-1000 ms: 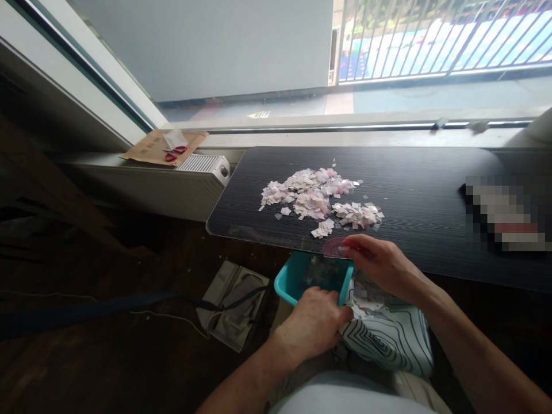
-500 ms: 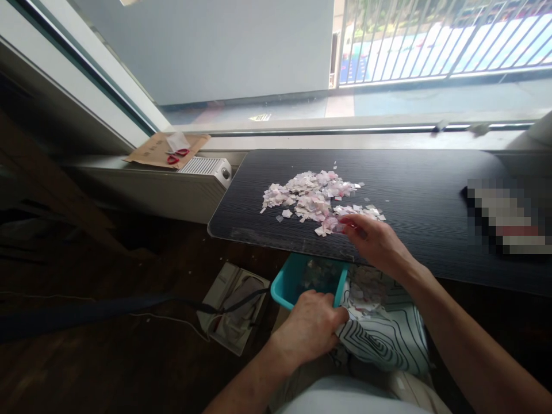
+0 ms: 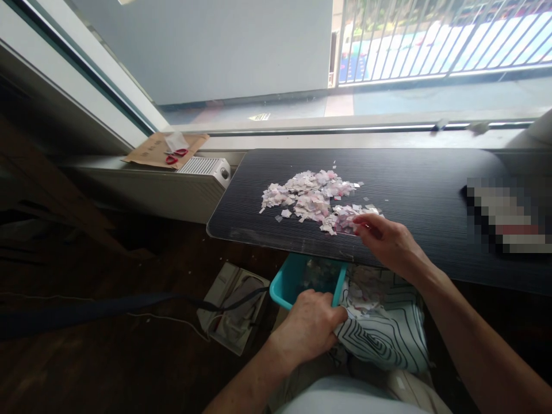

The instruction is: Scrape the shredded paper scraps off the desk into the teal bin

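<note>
A loose pile of small pale pink and white paper scraps [image 3: 308, 192] lies on the dark table. At its near right end is my right hand [image 3: 386, 238], fingers pinched on a see-through pinkish piece [image 3: 346, 223] that rests low among the scraps; its exact kind is unclear. Below the table edge, my left hand [image 3: 314, 322] is closed over the near rim of a teal bin [image 3: 282, 290]. Its thumb side also presses the edge of a white cloth bag [image 3: 383, 339] with black line patterns. Scraps show inside both the bin and the bag.
Red-handled scissors [image 3: 176, 156] lie on a brown envelope [image 3: 146, 150] on the sill, beside a white radiator [image 3: 204, 167]. A blurred-out object [image 3: 509, 218] sits at the table's right. On the floor stands an open box [image 3: 235, 307], with a dark strap [image 3: 150, 305] running across.
My right hand has moved a little to the right, taking the see-through piece along the near edge of the pile. The left hand stays on the bin.
</note>
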Available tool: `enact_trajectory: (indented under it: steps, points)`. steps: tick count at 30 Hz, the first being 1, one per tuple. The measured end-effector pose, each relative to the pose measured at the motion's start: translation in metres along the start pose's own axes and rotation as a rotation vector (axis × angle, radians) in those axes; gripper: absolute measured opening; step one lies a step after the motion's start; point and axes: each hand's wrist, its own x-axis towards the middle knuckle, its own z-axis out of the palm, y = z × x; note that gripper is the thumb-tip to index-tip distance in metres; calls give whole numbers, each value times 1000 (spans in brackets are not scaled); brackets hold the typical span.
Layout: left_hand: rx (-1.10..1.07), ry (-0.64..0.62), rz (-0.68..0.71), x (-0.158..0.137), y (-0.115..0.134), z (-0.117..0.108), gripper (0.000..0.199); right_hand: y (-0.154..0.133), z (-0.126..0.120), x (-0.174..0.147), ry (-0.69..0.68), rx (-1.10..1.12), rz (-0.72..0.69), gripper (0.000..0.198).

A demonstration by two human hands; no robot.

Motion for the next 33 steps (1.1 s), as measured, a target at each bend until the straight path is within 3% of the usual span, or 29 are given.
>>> enact_trajectory:
  steps: [16,33]
  points:
    - [-11,-13,-42,-5,-5,3,11,-4,1,2,-19,9,-21,26]
    - [-31,-25,-95,-9,-9,2,11,3,-19,-12,60,-156,50,21]
